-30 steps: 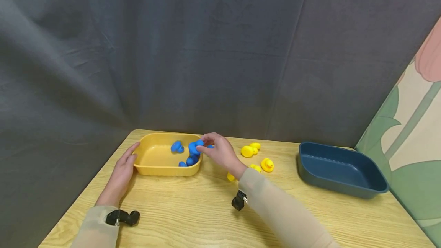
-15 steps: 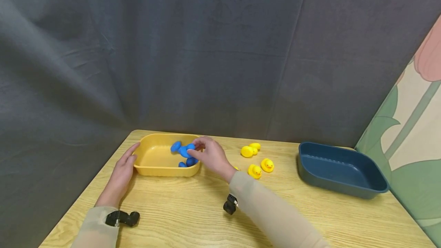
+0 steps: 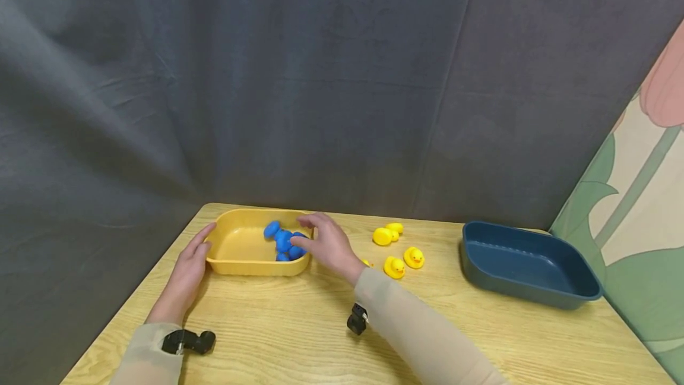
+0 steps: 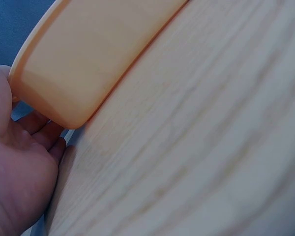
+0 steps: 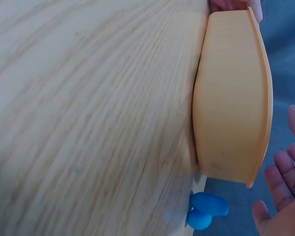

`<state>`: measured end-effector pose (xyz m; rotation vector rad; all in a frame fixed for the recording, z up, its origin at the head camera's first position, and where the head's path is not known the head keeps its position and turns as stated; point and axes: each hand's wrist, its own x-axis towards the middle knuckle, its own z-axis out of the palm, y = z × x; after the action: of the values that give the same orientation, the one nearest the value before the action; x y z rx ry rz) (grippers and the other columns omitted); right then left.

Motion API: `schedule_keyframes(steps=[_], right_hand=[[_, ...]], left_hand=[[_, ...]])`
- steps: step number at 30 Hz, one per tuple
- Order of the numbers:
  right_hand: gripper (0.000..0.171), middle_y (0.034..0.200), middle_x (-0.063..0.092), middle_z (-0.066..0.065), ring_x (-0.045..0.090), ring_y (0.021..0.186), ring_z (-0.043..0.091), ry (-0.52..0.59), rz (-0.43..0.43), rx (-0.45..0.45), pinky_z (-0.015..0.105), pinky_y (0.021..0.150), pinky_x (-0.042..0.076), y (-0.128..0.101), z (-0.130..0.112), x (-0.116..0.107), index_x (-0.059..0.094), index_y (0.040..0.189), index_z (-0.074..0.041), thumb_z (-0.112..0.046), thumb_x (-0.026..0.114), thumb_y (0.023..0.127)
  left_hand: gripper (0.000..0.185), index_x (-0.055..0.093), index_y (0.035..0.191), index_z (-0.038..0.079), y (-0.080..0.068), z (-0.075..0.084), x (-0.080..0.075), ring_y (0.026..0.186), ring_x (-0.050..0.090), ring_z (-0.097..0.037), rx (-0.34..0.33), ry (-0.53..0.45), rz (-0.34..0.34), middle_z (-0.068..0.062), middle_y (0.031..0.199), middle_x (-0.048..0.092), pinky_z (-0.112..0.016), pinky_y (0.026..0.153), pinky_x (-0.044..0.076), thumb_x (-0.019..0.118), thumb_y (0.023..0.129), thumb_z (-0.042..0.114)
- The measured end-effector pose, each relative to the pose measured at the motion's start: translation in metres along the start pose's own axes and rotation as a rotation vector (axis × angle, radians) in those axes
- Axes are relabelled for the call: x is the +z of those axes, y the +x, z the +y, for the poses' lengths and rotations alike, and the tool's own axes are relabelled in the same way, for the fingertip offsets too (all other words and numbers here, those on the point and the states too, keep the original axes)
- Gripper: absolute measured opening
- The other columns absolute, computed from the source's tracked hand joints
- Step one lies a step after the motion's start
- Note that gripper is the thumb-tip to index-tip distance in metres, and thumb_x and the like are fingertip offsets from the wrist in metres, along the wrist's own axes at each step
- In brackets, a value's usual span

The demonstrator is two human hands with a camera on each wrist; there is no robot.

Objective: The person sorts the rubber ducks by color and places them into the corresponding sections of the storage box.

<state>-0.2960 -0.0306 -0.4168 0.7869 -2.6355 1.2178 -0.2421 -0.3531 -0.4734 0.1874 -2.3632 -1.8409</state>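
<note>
Blue ducks (image 3: 284, 241) sit in my yellow tray (image 3: 235, 249); left hand (image 3: 187, 269) braces its wall with straight fingers, right hand (image 3: 326, 245) hovers released.

Two bare hands, left hand (image 3: 188, 266) and right hand (image 3: 327, 245), no rings, no gloves. Long sleeves in a pale beige, thin and slightly sheer, close-fitting, reaching to the wrists: left sleeve (image 3: 143, 354), right sleeve (image 3: 422, 331). Soft creases along the right forearm. Small black camera mounts strapped at both wrists, the left wrist mount (image 3: 188, 341) stubby and angled with a silvery fitting, the right wrist mount (image 3: 357, 319) compact and blocky, also with a small metal part.
</note>
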Motion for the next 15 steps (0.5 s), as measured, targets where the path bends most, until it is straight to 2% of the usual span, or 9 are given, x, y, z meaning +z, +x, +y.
schedule_keyframes(steps=[8, 15], right_hand=[[0.055, 0.141, 0.067, 0.004, 0.063, 0.132, 0.028, 0.032, 0.021, 0.088, 0.047, 0.114, 0.052, 0.000, 0.006, -0.013, 0.068, 0.151, -0.014, -0.034, 0.083, 0.102], [0.057, 0.147, 0.064, 0.006, 0.060, 0.135, 0.030, 0.037, 0.036, 0.131, 0.049, 0.115, 0.052, 0.002, 0.017, -0.026, 0.064, 0.156, -0.017, -0.032, 0.081, 0.104]], left_hand=[[0.058, 0.023, 0.179, 0.023, 0.000, -0.001, 0.000, 0.169, 0.010, -0.032, 0.009, -0.006, -0.001, -0.009, 0.185, 0.009, -0.051, 0.136, 0.014, 0.030, 0.121, 0.025], [0.059, 0.020, 0.179, 0.024, 0.000, -0.002, -0.001, 0.169, 0.009, -0.033, 0.007, 0.009, -0.003, -0.009, 0.185, 0.008, -0.053, 0.135, 0.014, 0.029, 0.121, 0.025]])
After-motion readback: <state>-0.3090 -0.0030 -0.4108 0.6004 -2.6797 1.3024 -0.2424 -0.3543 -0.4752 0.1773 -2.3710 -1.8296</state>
